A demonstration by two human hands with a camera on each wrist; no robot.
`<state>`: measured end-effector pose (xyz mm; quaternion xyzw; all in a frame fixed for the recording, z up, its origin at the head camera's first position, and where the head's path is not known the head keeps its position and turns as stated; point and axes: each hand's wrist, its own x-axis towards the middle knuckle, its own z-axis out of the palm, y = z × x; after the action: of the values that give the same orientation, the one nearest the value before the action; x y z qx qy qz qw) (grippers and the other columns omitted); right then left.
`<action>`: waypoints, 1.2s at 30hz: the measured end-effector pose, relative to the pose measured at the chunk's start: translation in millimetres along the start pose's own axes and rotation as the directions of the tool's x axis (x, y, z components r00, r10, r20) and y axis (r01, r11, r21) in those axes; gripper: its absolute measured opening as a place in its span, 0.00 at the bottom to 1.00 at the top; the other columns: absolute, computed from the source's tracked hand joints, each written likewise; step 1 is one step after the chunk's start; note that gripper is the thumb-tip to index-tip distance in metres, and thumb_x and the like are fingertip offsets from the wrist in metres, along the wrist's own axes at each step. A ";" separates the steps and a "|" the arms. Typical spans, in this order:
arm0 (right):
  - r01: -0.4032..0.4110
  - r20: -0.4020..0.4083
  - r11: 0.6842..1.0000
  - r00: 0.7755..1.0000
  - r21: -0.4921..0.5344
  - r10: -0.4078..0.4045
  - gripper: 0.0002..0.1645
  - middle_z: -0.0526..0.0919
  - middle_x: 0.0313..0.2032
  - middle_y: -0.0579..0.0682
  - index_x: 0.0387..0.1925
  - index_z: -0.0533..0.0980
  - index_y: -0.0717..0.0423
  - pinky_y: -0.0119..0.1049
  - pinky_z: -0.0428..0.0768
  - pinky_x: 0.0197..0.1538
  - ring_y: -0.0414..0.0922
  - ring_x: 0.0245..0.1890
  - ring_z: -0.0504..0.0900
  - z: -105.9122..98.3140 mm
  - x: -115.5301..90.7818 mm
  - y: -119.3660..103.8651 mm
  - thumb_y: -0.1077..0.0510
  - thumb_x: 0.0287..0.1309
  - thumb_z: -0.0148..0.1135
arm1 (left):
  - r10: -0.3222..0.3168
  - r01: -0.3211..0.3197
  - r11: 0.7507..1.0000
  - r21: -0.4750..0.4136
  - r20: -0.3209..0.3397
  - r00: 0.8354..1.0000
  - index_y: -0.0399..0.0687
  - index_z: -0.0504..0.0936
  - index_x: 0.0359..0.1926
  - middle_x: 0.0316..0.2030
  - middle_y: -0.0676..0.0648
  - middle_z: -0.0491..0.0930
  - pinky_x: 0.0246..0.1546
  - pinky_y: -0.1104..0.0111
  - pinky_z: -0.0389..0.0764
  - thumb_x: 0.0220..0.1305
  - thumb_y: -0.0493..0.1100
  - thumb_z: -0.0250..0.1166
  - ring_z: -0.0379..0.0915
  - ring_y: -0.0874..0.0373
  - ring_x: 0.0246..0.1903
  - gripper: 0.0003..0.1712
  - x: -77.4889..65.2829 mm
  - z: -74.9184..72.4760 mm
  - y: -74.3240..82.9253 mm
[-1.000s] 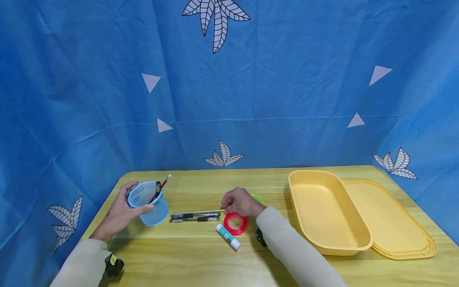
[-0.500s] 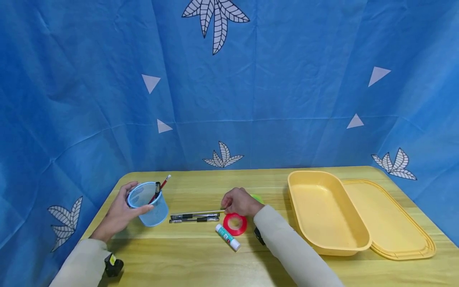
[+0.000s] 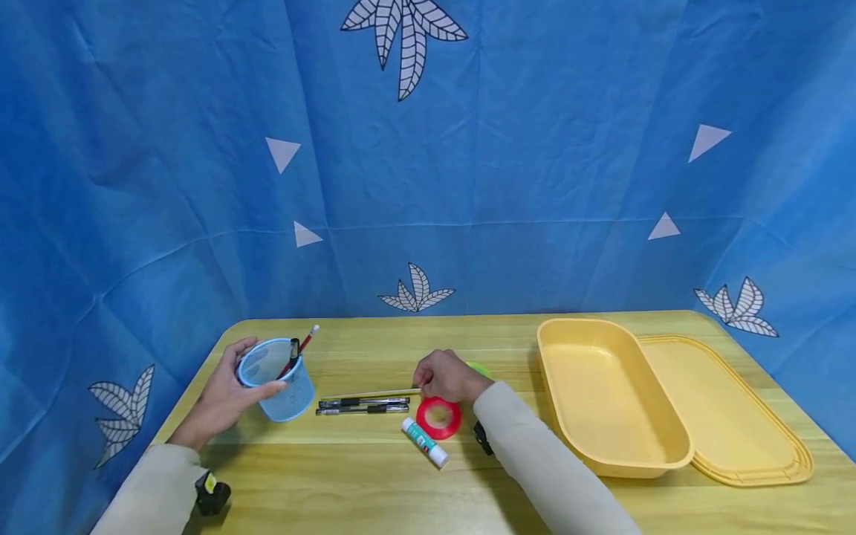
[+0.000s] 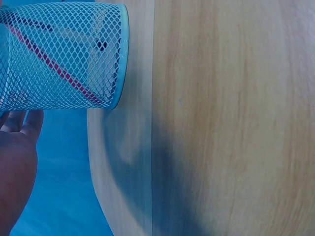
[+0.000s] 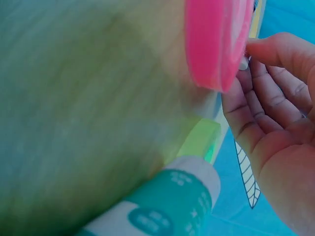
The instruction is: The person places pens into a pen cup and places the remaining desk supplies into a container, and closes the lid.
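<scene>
Two items lean in the blue mesh cup (image 3: 289, 403): a red pencil (image 3: 306, 342) and a black-topped pen (image 3: 294, 352). Left hand (image 3: 224, 392) grips the cup, thumb across its near side. Right hand (image 3: 446, 375) pinches one end of a thin yellow rod (image 3: 374, 393), just behind two black pens (image 3: 364, 409) and near the red tape roll (image 3: 455, 420). Yellow tray (image 3: 605, 390) overlaps its flat lid (image 3: 742, 420). Surface: wood-grain table (image 3: 301, 483); backdrop: blue cloth (image 3: 562, 148), leaf and triangle prints. Glue stick (image 3: 425, 442): turquoise label, lettering too blurred to read.
</scene>
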<state>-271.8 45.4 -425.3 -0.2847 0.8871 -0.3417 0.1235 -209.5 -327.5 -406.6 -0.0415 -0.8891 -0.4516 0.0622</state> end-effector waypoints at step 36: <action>0.145 -0.211 0.934 0.974 0.326 -0.077 0.06 0.86 0.36 0.50 0.40 0.83 0.62 0.41 0.83 0.44 0.42 0.36 0.83 -56.4 1.8 -39.7 0.64 0.63 0.65 | 0.011 -0.011 1.000 -0.007 0.009 1.000 0.36 0.45 0.75 0.64 0.29 0.62 0.59 0.42 0.68 0.62 0.48 0.73 0.64 0.35 0.61 0.55 -1.0 0.4 -1.8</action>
<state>-279.9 50.5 -357.0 -0.2742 0.8052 -0.5219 0.0636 -208.8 -328.3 -408.4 -0.0486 -0.8876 -0.4540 0.0608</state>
